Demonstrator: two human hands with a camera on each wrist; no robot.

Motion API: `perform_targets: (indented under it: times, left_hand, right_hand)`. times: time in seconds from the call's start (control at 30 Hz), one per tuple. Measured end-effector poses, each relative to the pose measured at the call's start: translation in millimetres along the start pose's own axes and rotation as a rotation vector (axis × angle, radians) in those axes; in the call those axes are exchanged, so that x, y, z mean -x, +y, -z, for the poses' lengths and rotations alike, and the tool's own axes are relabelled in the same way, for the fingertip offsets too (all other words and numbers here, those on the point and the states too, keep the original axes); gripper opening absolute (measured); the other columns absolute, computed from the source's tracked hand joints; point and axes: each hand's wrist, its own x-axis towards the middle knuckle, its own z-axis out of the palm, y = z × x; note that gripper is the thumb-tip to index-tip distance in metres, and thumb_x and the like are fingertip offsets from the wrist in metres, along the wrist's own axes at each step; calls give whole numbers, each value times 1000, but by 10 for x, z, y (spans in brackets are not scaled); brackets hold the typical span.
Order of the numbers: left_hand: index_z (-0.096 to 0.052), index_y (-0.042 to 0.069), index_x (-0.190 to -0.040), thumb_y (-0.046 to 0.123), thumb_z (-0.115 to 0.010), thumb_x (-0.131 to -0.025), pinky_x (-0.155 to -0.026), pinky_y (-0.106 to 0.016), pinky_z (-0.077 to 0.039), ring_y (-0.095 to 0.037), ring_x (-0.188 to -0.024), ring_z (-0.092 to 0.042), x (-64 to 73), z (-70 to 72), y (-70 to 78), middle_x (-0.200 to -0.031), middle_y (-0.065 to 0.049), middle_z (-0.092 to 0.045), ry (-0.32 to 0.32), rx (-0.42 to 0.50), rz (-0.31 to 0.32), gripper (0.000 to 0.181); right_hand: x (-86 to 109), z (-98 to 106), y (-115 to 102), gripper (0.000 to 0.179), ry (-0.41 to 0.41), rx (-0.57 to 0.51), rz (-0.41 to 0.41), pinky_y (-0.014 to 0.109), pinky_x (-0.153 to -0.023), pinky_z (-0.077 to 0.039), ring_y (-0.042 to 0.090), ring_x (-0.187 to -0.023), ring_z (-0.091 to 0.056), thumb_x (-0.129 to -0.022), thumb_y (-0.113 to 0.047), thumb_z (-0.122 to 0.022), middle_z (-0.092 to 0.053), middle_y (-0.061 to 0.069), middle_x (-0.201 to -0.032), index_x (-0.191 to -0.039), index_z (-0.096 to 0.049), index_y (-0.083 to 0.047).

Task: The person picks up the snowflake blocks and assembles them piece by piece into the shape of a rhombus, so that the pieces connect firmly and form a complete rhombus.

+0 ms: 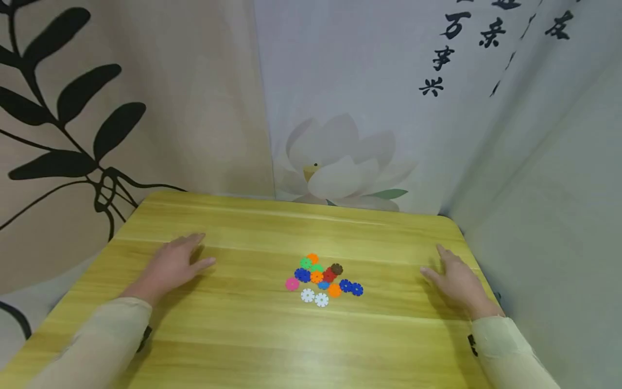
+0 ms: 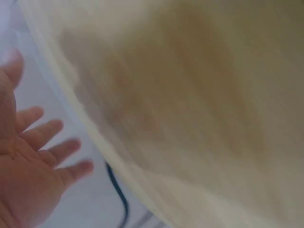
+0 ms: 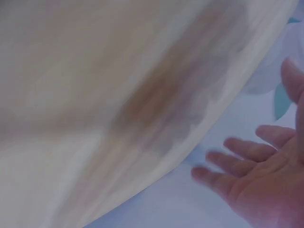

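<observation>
A cluster of small notched plastic discs lies on the wooden table near its middle in the head view. Among them are dark blue discs [image 1: 302,275], white discs [image 1: 322,300], a pink disc [image 1: 292,283], a green disc [image 1: 305,262], an orange disc [image 1: 335,290], a red disc [image 1: 329,275] and a brown disc [image 1: 337,268]. Left of the cluster, my left hand [image 1: 177,265] is held over the table with fingers extended and nothing in it. On the far right, my right hand [image 1: 457,278] likewise has its fingers spread and holds nothing. Both wrist views show bare palms.
The wooden table [image 1: 218,335] has rounded back corners and meets a curtain [image 1: 204,108] printed with leaves, a lotus and characters. Pale fabric [image 1: 559,205] hangs close along the right side. A dark band sits at each sleeve cuff.
</observation>
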Motion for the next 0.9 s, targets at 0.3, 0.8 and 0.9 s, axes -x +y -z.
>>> perform_targets:
  times: [0.3, 0.8, 0.9]
  left_hand:
    - [-62, 5, -147, 39, -68, -106, -115, -63, -50, -45, -136, -62, -284, -225, 863, -145, -20, -68, -70, 130, -122, 54]
    - [-75, 17, -134, 43, -76, -100, -115, -51, -49, -29, -118, -63, -785, -643, 2140, -126, -7, -73, -119, 26, -322, 42]
    - [-75, 22, -136, 47, -73, -101, -107, -47, -51, -25, -114, -58, -866, -738, 2299, -123, -3, -71, -121, -16, -352, 43]
  right_hand:
    - [-252, -236, -809, 58, -94, -149, 153, 54, -100, -60, 36, -117, -70, -106, -35, -69, -73, 21, -130, -151, -57, -1]
    - [-287, -563, -1379, 45, -164, -176, 217, 41, -96, -62, 15, -101, -66, -96, -32, -83, -76, 3, -116, -135, -73, -12]
    - [-277, -575, -1368, 44, -179, -189, 215, 41, -97, -62, 15, -102, -68, -95, -32, -84, -77, 2, -117, -134, -74, -13]
